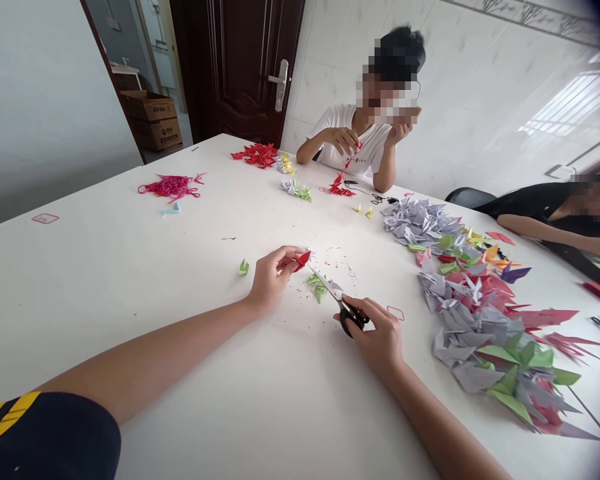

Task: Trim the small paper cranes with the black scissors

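- Left grip (273, 277): clamped on folded red paper (303, 260), held just above the white bench (130, 320).
- Right grip (373, 337): clamped on black-handled scissors (330, 285), blade tips near the paper.

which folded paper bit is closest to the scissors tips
The red folded paper piece pinched in the left hand, almost at the tips of the scissors; the green folded pieces lie loose on the table, farther off.
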`<state>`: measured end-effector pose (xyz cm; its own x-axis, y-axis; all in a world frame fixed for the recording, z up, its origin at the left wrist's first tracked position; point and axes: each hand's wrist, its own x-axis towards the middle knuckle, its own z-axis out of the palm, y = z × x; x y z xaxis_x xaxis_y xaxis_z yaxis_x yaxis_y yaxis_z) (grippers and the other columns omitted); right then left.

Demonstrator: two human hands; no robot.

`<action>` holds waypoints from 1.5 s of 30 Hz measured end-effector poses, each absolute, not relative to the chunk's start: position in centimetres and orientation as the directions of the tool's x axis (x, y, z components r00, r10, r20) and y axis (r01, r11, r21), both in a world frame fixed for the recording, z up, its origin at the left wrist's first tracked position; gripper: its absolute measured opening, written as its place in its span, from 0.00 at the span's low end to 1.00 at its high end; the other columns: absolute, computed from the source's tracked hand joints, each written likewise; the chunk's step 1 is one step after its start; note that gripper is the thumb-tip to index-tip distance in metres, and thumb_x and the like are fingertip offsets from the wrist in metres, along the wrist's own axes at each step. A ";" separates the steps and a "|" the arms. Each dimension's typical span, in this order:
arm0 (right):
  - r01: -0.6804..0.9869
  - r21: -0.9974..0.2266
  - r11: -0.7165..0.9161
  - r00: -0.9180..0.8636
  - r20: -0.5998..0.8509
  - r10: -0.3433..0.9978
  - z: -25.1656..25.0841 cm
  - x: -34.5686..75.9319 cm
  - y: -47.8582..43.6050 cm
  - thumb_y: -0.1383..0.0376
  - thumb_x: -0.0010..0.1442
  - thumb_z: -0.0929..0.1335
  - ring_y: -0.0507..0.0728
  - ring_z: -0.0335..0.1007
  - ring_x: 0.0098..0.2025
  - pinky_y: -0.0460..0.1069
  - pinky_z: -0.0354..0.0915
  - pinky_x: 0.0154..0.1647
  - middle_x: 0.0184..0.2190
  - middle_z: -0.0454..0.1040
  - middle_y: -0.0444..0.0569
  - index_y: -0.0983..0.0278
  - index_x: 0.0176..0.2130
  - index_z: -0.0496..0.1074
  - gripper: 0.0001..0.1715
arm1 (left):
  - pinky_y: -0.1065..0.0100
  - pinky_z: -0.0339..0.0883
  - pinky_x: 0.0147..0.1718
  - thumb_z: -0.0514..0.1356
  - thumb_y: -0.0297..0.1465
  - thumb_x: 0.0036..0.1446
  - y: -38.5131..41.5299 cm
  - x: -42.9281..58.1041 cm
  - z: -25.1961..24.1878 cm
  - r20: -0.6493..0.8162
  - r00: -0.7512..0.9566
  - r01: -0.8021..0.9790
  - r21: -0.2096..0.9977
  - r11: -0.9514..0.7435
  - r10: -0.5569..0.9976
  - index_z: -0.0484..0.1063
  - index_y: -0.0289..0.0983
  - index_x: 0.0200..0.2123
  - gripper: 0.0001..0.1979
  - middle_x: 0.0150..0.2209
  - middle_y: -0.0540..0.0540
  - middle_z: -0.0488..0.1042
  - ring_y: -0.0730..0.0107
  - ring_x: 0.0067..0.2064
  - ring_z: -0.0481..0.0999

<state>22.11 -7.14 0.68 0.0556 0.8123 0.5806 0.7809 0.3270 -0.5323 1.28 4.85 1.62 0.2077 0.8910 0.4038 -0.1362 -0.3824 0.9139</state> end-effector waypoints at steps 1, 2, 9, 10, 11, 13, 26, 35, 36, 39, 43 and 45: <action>0.790 -0.519 0.326 0.048 0.583 0.811 0.7 22.1 -7.1 0.67 0.58 0.69 0.51 0.66 0.24 0.46 0.65 0.26 0.26 0.73 0.43 0.60 0.43 0.78 0.12 | 0.63 0.76 0.45 0.61 0.30 0.59 4.8 1.3 1.6 0.403 0.208 -0.146 0.914 -0.379 0.891 0.76 0.39 0.42 0.08 0.41 0.45 0.80 0.67 0.43 0.80; 0.798 -0.511 0.321 0.045 0.580 0.813 0.8 22.1 -7.1 0.66 0.58 0.70 0.51 0.65 0.23 0.47 0.65 0.26 0.25 0.72 0.43 0.60 0.43 0.78 0.12 | 0.63 0.76 0.44 0.61 0.30 0.59 4.8 1.3 1.7 0.402 0.209 -0.150 0.914 -0.377 0.891 0.75 0.39 0.42 0.07 0.40 0.45 0.80 0.67 0.42 0.80; 0.789 -0.534 0.303 0.040 0.537 0.843 1.0 22.0 -7.1 0.63 0.58 0.70 0.52 0.63 0.23 0.47 0.65 0.26 0.26 0.73 0.45 0.59 0.44 0.79 0.12 | 0.61 0.77 0.47 0.60 0.32 0.60 4.6 1.3 1.9 0.432 0.208 -0.114 0.902 -0.417 0.878 0.78 0.37 0.38 0.07 0.40 0.43 0.80 0.65 0.43 0.80; 0.786 -0.536 0.306 0.037 0.536 0.843 1.1 22.0 -7.1 0.64 0.58 0.70 0.52 0.63 0.23 0.47 0.65 0.26 0.26 0.73 0.45 0.59 0.43 0.79 0.12 | 0.60 0.77 0.47 0.61 0.32 0.60 4.6 1.3 1.9 0.435 0.207 -0.111 0.901 -0.420 0.877 0.78 0.37 0.39 0.07 0.41 0.43 0.81 0.65 0.43 0.80; 0.784 -0.538 0.310 0.034 0.536 0.843 1.1 21.9 -7.1 0.64 0.58 0.70 0.52 0.63 0.23 0.47 0.65 0.26 0.26 0.73 0.45 0.59 0.43 0.79 0.12 | 0.60 0.77 0.47 0.61 0.32 0.60 4.6 1.2 1.9 0.438 0.205 -0.109 0.899 -0.425 0.875 0.79 0.37 0.39 0.08 0.41 0.43 0.81 0.65 0.43 0.80; 0.781 -0.536 0.321 0.026 0.541 0.840 1.1 21.9 -7.1 0.65 0.58 0.70 0.52 0.63 0.24 0.47 0.65 0.26 0.26 0.73 0.45 0.59 0.44 0.79 0.12 | 0.61 0.77 0.47 0.61 0.32 0.60 4.6 1.2 1.9 0.448 0.206 -0.104 0.894 -0.436 0.870 0.79 0.37 0.39 0.08 0.41 0.43 0.81 0.65 0.43 0.80; 0.787 -0.530 0.316 0.016 0.529 0.848 1.2 22.2 -7.2 0.66 0.59 0.69 0.52 0.66 0.24 0.47 0.65 0.26 0.27 0.75 0.45 0.59 0.44 0.80 0.13 | 0.62 0.77 0.44 0.59 0.30 0.62 4.5 1.2 1.8 0.494 0.215 -0.030 0.866 -0.500 0.843 0.80 0.38 0.40 0.08 0.40 0.44 0.81 0.65 0.42 0.80; 0.801 -0.513 0.308 0.008 0.524 0.852 1.3 22.4 -7.1 0.66 0.59 0.68 0.51 0.67 0.24 0.47 0.65 0.26 0.27 0.76 0.45 0.60 0.43 0.80 0.13 | 0.64 0.76 0.41 0.60 0.32 0.62 4.4 1.1 2.1 0.524 0.201 -0.017 0.847 -0.532 0.828 0.80 0.40 0.39 0.08 0.38 0.44 0.81 0.66 0.40 0.80; 0.804 -0.506 0.313 0.004 0.530 0.848 1.3 22.4 -7.1 0.66 0.59 0.68 0.51 0.67 0.24 0.47 0.65 0.26 0.26 0.76 0.45 0.60 0.43 0.80 0.13 | 0.65 0.76 0.41 0.60 0.31 0.62 4.4 1.1 2.1 0.524 0.202 -0.018 0.847 -0.532 0.827 0.80 0.39 0.39 0.08 0.38 0.44 0.81 0.66 0.40 0.80; 0.812 -0.490 0.317 -0.002 0.541 0.841 1.4 22.4 -7.1 0.66 0.59 0.68 0.51 0.66 0.23 0.46 0.64 0.25 0.26 0.76 0.44 0.60 0.42 0.80 0.13 | 0.65 0.76 0.41 0.60 0.31 0.62 4.4 1.1 2.1 0.521 0.207 -0.014 0.848 -0.530 0.828 0.80 0.39 0.39 0.08 0.39 0.44 0.81 0.67 0.40 0.80; 0.827 -0.483 0.289 0.004 0.518 0.855 1.7 22.4 -7.1 0.66 0.59 0.68 0.50 0.66 0.22 0.46 0.63 0.24 0.26 0.77 0.44 0.59 0.41 0.80 0.12 | 0.64 0.76 0.42 0.60 0.32 0.62 4.4 1.1 2.1 0.514 0.211 -0.016 0.852 -0.523 0.832 0.80 0.39 0.39 0.08 0.39 0.44 0.81 0.66 0.40 0.81; 0.830 -0.481 0.284 0.002 0.511 0.860 1.8 22.4 -7.2 0.66 0.59 0.67 0.50 0.67 0.22 0.46 0.62 0.24 0.27 0.78 0.44 0.59 0.41 0.80 0.13 | 0.64 0.77 0.42 0.60 0.34 0.62 4.4 1.1 2.0 0.514 0.210 -0.018 0.853 -0.522 0.832 0.80 0.39 0.39 0.09 0.39 0.44 0.81 0.65 0.40 0.81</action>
